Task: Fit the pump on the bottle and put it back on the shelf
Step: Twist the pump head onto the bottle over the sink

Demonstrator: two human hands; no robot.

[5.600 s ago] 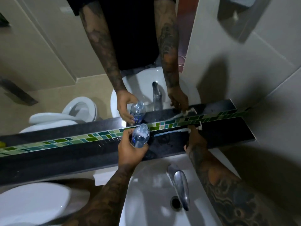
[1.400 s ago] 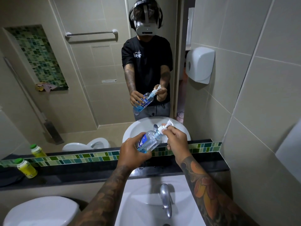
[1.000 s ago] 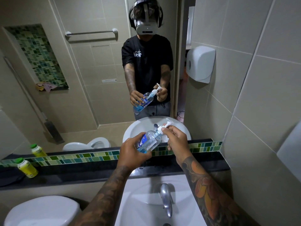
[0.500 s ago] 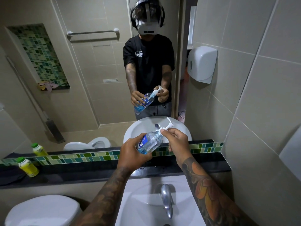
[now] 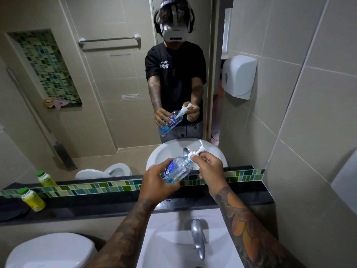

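A clear bottle [image 5: 176,170] with blue liquid and a blue label is tilted, neck pointing up to the right, above the black shelf [image 5: 108,206]. My left hand [image 5: 157,182] wraps around its lower body. The white pump [image 5: 197,151] sits at the bottle's neck, its nozzle pointing up. My right hand [image 5: 209,168] pinches the pump's collar with fingertips. Both hands hover over the shelf and the sink, in front of the mirror, which repeats the scene.
A yellow bottle with a green cap [image 5: 32,199] stands on the shelf at left beside a dark cloth [image 5: 11,208]. Below are the white sink [image 5: 173,240] with a metal tap [image 5: 198,235] and a toilet lid [image 5: 50,250]. A tiled wall closes the right side.
Earlier the bottle stood on the shelf with the pump lying apart. Now both are lifted and joined at the neck; over the last second my right fingers have shifted around the pump's collar.
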